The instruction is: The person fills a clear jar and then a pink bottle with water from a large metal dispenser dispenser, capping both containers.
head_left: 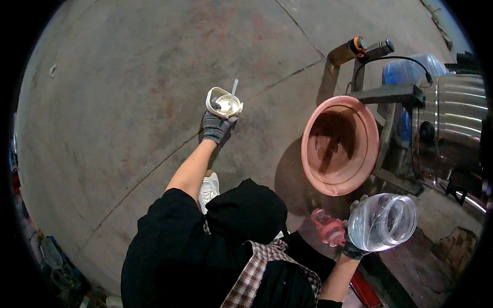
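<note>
In front of me, my left hand (218, 124), in a grey glove, is closed on a cream lid (225, 105) with a looped carrying handle. A pale, translucent straw (234, 88) sticks up from the lid. At the lower right, my gloved right hand (355, 247) grips a wide clear plastic jar (382, 222), whose round open mouth is tilted to the right. Most of the right fingers are behind the jar. Beside that hand is a pink translucent bottle-like piece (328, 227); I cannot tell whether the hand touches it.
A pink basin (340, 146) with dark residue inside stands between my hands, toward the right. Past it are a metal frame (390, 95), a large ribbed steel cylinder (454, 128) and a blue water jug (398, 72). Assorted items (54, 256) line the lower left edge of the concrete floor (128, 92).
</note>
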Demonstrator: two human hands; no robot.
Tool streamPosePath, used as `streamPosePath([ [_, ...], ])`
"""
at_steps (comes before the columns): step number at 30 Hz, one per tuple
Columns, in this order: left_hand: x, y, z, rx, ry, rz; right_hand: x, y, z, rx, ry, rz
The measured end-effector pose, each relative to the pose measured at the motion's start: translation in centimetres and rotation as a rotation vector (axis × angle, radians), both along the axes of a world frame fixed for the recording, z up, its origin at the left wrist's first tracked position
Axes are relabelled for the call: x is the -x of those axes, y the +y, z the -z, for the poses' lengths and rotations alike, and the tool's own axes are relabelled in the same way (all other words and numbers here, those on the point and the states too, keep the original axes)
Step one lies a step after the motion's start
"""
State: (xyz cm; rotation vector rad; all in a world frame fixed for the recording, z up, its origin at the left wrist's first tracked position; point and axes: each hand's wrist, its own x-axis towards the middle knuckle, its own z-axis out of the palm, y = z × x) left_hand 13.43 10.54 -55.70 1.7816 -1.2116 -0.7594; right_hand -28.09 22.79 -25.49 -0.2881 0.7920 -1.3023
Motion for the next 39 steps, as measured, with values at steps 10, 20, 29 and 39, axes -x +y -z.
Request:
streamPosePath([
  [10,-0.3,3.2,0.4,-0.21,0.135,0.125,-0.8,-0.9,-2.0,0.063,-0.184,0.06],
  [20,7.2,1.0,-18.8,-0.092,0.432,0.27,5.5,-1.6,-2.0,0.253,-0.284,0.106],
  [29,29.1,2.0,-39.1,0.262,0.634,1.244,7.4,-2.5,-0.8,0.168,-0.235,0.032],
  [39,34.1,2.0,-40.2,0.061,0.653,0.988,9.0,-1.6,-1.5,0.184,-0.467,0.043],
])
